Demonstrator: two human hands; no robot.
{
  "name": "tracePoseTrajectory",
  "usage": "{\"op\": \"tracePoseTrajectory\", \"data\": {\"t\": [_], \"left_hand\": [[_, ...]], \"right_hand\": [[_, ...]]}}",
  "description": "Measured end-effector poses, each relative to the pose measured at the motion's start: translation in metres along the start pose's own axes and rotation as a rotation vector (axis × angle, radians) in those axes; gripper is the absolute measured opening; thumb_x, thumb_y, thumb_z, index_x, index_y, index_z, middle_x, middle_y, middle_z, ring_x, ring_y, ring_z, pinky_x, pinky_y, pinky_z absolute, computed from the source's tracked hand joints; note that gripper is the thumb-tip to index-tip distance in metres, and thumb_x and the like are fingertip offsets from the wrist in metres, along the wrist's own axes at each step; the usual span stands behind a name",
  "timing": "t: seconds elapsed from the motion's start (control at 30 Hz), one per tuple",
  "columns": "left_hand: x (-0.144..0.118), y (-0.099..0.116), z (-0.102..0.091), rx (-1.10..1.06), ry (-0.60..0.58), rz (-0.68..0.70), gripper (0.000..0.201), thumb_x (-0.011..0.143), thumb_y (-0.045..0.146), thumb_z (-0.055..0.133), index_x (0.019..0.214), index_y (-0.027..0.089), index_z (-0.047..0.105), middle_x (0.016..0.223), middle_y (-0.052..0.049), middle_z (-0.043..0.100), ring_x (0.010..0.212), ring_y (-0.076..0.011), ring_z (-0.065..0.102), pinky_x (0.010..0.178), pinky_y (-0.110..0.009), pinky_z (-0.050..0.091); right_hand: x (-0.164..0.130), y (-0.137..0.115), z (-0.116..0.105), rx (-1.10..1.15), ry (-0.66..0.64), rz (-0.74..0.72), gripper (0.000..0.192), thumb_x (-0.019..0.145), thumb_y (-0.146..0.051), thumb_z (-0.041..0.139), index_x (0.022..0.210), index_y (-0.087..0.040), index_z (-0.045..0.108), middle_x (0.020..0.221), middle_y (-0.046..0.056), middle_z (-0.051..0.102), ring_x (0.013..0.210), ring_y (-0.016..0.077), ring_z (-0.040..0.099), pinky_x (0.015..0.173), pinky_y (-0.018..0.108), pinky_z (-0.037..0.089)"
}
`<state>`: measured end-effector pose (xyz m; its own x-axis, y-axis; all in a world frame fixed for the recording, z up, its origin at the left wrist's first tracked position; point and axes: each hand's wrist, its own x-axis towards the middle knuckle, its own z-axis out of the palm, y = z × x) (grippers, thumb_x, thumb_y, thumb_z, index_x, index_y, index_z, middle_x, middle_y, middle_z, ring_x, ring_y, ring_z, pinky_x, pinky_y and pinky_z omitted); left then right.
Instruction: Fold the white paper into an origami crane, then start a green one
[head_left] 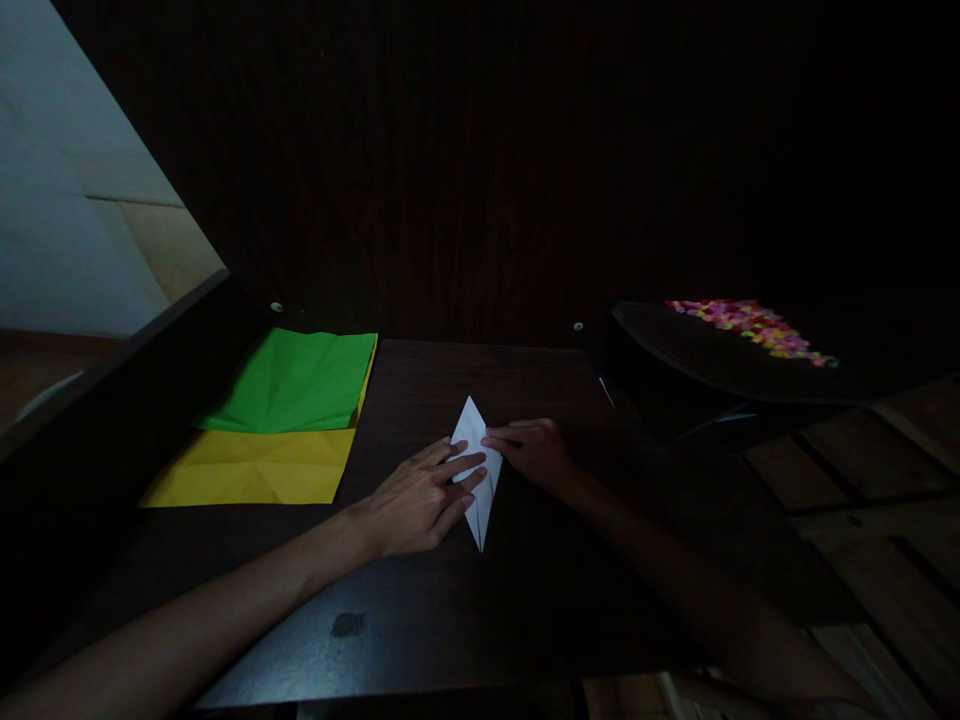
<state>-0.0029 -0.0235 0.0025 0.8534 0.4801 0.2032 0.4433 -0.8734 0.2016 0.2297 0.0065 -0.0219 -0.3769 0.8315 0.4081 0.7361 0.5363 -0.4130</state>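
Observation:
A white sheet of paper (pixel 480 515), folded into a narrow diamond with a crease down its lower half, lies on the dark wooden desk (pixel 420 620). My left hand (pixel 424 495) rests across the diamond from the left, its fingers spread flat over the middle. From the other side my right hand (pixel 536 450) touches the diamond's right edge near its upper half. Its index finger and thumb are close together there, and whether they pinch the paper is hard to see in the dim light.
Creased green paper (pixel 300 380) overlaps yellow paper (pixel 262 468) on the desk's left side. A raised board (pixel 135 370) borders the left, and a dark panel (pixel 450 200) stands behind. At the right, small pink and yellow pieces (pixel 750 325) lie on a dark surface above wooden slats (pixel 885 570).

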Motion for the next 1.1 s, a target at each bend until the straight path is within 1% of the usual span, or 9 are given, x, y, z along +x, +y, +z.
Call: {"op": "tracePoseTrajectory", "data": {"t": [0.17,0.37,0.53,0.73,0.8,0.9,1.0,1.1], "left_hand": [[0.0,-0.001,0.002,-0.016,0.016,0.013,0.041,0.099,0.029,0.041,0.137,0.017,0.051,0.14,-0.007,0.054,0.134,-0.0285,0.044,0.114,-0.049,0.034],[-0.001,0.0,0.002,-0.015,0.047,0.021,0.041,0.098,0.029,0.044,0.136,0.016,0.052,0.138,-0.008,0.056,0.131,-0.0292,0.047,0.112,-0.05,0.036],[-0.001,0.0,0.002,-0.004,0.054,0.016,0.042,0.097,0.029,0.045,0.137,0.017,0.052,0.137,-0.007,0.057,0.129,-0.03,0.048,0.111,-0.049,0.037],[-0.001,0.0,0.003,-0.008,0.064,0.016,0.041,0.097,0.029,0.047,0.134,0.016,0.054,0.135,-0.008,0.058,0.128,-0.0308,0.05,0.11,-0.05,0.038],[-0.001,0.0,0.002,-0.009,0.066,0.017,0.04,0.097,0.029,0.046,0.134,0.016,0.054,0.136,-0.007,0.058,0.128,-0.0306,0.049,0.11,-0.05,0.038],[-0.001,0.0,0.002,-0.011,0.069,0.017,0.04,0.097,0.029,0.046,0.135,0.017,0.054,0.136,-0.007,0.058,0.13,-0.0303,0.048,0.11,-0.05,0.038],[-0.001,0.001,0.002,-0.008,0.068,0.018,0.041,0.097,0.028,0.045,0.135,0.017,0.054,0.136,-0.007,0.058,0.131,-0.0304,0.046,0.11,-0.05,0.038],[0.0,0.001,0.002,-0.01,0.067,0.024,0.041,0.097,0.028,0.045,0.135,0.017,0.053,0.136,-0.008,0.058,0.131,-0.03,0.046,0.111,-0.05,0.038]], "right_hand": [[-0.001,0.0,0.0,0.023,0.0,-0.008,0.019,0.09,-0.034,0.062,0.089,-0.024,0.079,0.074,0.002,0.076,0.059,0.0134,0.067,0.058,0.022,0.044],[-0.003,0.005,0.002,-0.138,-0.037,-0.118,0.027,0.095,-0.034,0.054,0.088,-0.023,0.079,0.064,0.001,0.07,0.053,0.0108,0.057,0.052,0.023,0.032],[-0.001,0.004,-0.001,-0.16,-0.076,-0.141,0.029,0.097,-0.032,0.05,0.089,-0.024,0.078,0.066,0.001,0.069,0.056,0.011,0.057,0.053,0.023,0.03],[0.002,0.003,-0.006,-0.247,-0.143,-0.232,0.032,0.098,-0.028,0.047,0.089,-0.022,0.077,0.063,0.001,0.066,0.054,0.0111,0.053,0.052,0.025,0.025],[0.003,0.003,-0.007,-0.255,-0.154,-0.221,0.032,0.098,-0.03,0.047,0.088,-0.023,0.077,0.061,0.001,0.065,0.054,0.011,0.053,0.052,0.025,0.025],[0.004,0.004,-0.007,-0.237,-0.141,-0.15,0.031,0.097,-0.034,0.05,0.087,-0.023,0.077,0.063,0.001,0.066,0.055,0.0112,0.054,0.053,0.024,0.027],[0.005,0.005,-0.007,-0.184,-0.13,-0.073,0.027,0.095,-0.038,0.054,0.092,-0.025,0.078,0.069,0.001,0.069,0.059,0.0117,0.058,0.056,0.024,0.031],[0.007,0.004,-0.01,-0.139,-0.154,-0.018,0.023,0.092,-0.039,0.059,0.098,-0.026,0.077,0.071,0.001,0.07,0.062,0.012,0.06,0.057,0.023,0.033]]}}
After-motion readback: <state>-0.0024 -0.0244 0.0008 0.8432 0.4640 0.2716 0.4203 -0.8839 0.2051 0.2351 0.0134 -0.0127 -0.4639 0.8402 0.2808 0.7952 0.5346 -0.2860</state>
